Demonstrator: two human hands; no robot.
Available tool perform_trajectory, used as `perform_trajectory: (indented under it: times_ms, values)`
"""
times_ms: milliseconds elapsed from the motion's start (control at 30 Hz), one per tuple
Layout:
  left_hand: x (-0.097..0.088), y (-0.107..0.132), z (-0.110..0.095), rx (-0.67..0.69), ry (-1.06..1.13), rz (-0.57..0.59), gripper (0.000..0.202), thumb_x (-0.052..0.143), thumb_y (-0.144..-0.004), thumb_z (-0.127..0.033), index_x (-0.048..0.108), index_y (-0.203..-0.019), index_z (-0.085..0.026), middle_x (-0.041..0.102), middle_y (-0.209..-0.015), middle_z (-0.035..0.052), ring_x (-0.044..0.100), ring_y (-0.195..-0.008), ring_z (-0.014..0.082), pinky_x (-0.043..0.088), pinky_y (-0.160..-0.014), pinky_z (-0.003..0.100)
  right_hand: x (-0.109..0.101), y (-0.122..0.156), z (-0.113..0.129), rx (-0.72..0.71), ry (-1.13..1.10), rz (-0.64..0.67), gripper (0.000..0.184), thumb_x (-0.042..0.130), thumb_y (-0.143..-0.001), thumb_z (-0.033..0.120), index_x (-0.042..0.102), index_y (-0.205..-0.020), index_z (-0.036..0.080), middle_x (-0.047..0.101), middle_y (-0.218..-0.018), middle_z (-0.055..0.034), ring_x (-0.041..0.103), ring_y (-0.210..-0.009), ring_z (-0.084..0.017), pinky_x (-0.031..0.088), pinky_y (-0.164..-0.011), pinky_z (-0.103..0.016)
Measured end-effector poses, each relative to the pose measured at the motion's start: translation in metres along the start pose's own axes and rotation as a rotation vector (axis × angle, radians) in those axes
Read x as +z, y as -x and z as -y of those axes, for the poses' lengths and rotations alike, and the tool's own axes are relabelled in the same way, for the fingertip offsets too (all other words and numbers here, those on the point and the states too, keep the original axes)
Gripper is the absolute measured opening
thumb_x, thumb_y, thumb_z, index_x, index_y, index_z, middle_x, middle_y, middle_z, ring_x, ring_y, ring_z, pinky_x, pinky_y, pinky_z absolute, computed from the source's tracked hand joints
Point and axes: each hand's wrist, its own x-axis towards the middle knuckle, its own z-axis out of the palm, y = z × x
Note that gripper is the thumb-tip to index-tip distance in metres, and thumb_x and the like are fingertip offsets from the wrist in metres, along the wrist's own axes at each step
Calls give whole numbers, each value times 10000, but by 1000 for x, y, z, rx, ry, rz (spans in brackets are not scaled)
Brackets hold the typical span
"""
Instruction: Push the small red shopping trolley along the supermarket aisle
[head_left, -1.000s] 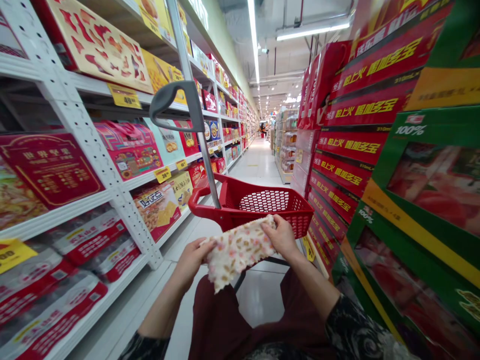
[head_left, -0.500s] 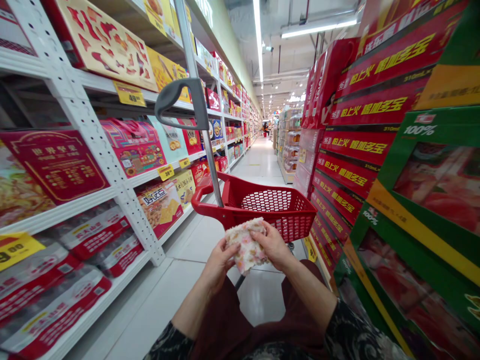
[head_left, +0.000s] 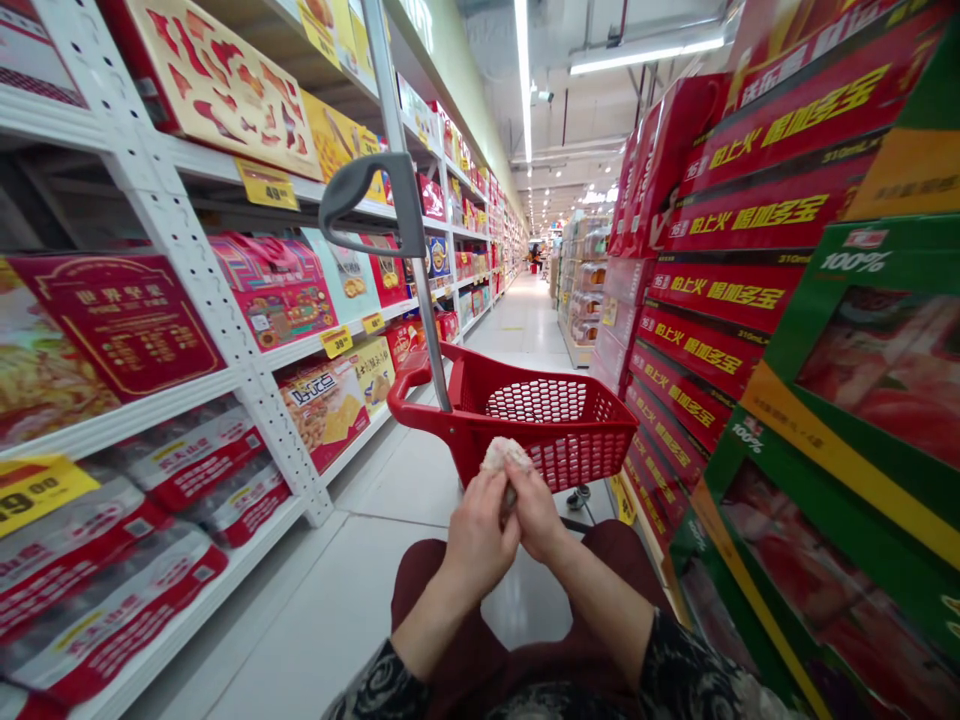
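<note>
A pale, fluffy cloth [head_left: 504, 455] with pinkish patches is bunched up between my two hands, in front of my knees. My left hand [head_left: 481, 530] is closed round its left side, knuckles up. On the other side my right hand [head_left: 534, 505] is closed on it as well, its fingers meeting those of the left. Most of the cloth is hidden by my fingers; only its top sticks out. Just beyond my hands stands a red plastic shopping basket cart [head_left: 592, 455], with a metal pole [head_left: 435, 340] and a grey handle [head_left: 375, 205] rising at its left.
White shelving [head_left: 285, 440] with boxed snacks and packs of bottled drinks runs along the left. Stacked red drink cartons [head_left: 720, 290] and green boxes [head_left: 817, 400] wall off the right. A tiled aisle [head_left: 517, 325] stretches ahead past a shelf stack [head_left: 581, 290].
The cloth was spread flat between my hands and is now crumpled. My hands have come together, the left moving right and turning knuckles up.
</note>
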Motion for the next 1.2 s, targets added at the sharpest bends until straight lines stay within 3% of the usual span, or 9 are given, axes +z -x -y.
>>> perform_trajectory:
  times_ms: [133, 233, 300, 467, 667, 800, 933, 1067, 1200]
  values:
    - [-4, -6, 9, -249, 223, -151, 405, 626, -669, -316, 557, -1048, -189, 616, -1011, 74, 566, -930, 210, 446, -828, 339, -3, -6, 1, 112, -135, -82, 429, 528, -735, 531, 582, -936, 156, 688, -819, -83, 660, -800, -236, 536, -715, -359]
    - [-9, -13, 19, -410, 429, 105, 412, 655, -630, -417, 581, -934, -148, 658, -850, 64, 604, -769, 193, 476, -699, 307, -6, -6, -1, 106, -12, -83, 474, 496, -755, 530, 578, -1005, 136, 680, -923, -118, 643, -897, -257, 528, -760, -381]
    - [-13, -16, 24, -418, 389, 162, 378, 635, -640, -435, 594, -881, -146, 664, -786, 55, 604, -708, 189, 471, -666, 301, -8, -4, 1, -54, 197, -145, 505, 502, -766, 489, 545, -1124, 136, 620, -1116, -139, 567, -1071, -267, 469, -897, -417]
    - [-11, -18, 23, -321, 42, -182, 304, 606, -649, -328, 602, -926, -201, 668, -897, 50, 593, -902, 239, 432, -821, 346, -9, -1, 5, -481, 633, -48, 547, 466, -836, 384, 391, -1342, 190, 356, -1421, -84, 295, -1323, -218, 251, -1098, -408]
    - [7, -11, 20, -484, 990, 99, 406, 561, -692, -325, 565, -1069, -174, 672, -998, 70, 589, -994, 218, 417, -901, 346, -3, -16, -12, -548, 829, 87, 641, 497, -824, 343, 281, -1404, 176, 325, -1436, -105, 283, -1327, -233, 260, -1094, -418]
    - [-11, -15, 29, -588, 1222, 96, 394, 477, -757, -426, 579, -1041, -174, 658, -1034, 74, 569, -1044, 199, 407, -931, 347, 0, -26, -21, -715, 1084, 264, 674, 546, -784, 296, 304, -1392, 131, 300, -1443, -145, 208, -1353, -269, 241, -1083, -483]
    - [-33, -27, 47, -645, 1088, 126, 409, 464, -772, -513, 585, -1000, -196, 661, -1000, 69, 603, -954, 199, 439, -856, 367, 16, -43, -24, -842, 1269, 397, 511, 435, -852, 184, 374, -1359, 158, 358, -1419, -120, 187, -1362, -238, 237, -1080, -482]
    - [-47, -38, 79, -724, 589, -6, 335, 561, -743, -404, 594, -992, -182, 661, -995, 77, 606, -936, 193, 416, -819, 344, 38, -79, -19, -905, 1336, 302, 440, 355, -897, 123, 419, -1329, 182, 351, -1427, -80, 165, -1368, -213, 183, -1103, -465]
    - [-51, -41, 110, -772, 210, -116, 273, 615, -678, -253, 609, -931, -153, 656, -976, 102, 606, -920, 210, 395, -814, 347, 44, -101, -32, -952, 1370, 424, 433, 344, -905, 103, 424, -1318, 205, 331, -1436, -54, 165, -1368, -204, 141, -1113, -482]
